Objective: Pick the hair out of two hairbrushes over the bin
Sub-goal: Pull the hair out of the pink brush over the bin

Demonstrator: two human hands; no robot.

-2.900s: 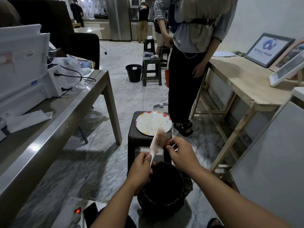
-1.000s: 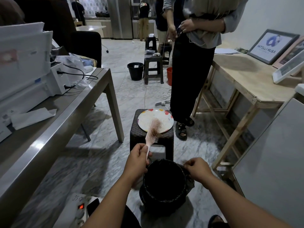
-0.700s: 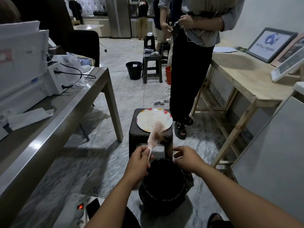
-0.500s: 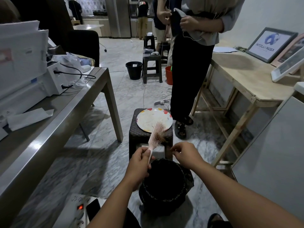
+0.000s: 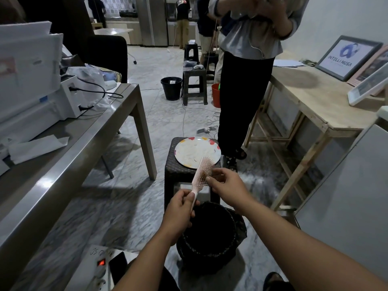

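Observation:
My left hand (image 5: 180, 208) grips the handle of a pale pink hairbrush (image 5: 203, 170), holding it upright above the black bin (image 5: 210, 234) lined with a dark bag. The bristles face right. My right hand (image 5: 225, 181) is at the bristle pad, its fingertips pinching at the bristles; any hair between them is too fine to see. A second brush is not in view.
A dark wicker stool (image 5: 174, 173) just beyond the bin carries a white plate (image 5: 189, 152) with coloured spots. A person in a black skirt (image 5: 241, 91) stands to its right. A steel table (image 5: 63, 148) runs along the left, a wooden bench (image 5: 319, 101) along the right.
My right hand rose from the bin's right rim to the brush's bristles. My left hand kept the brush over the bin, shifting it slightly.

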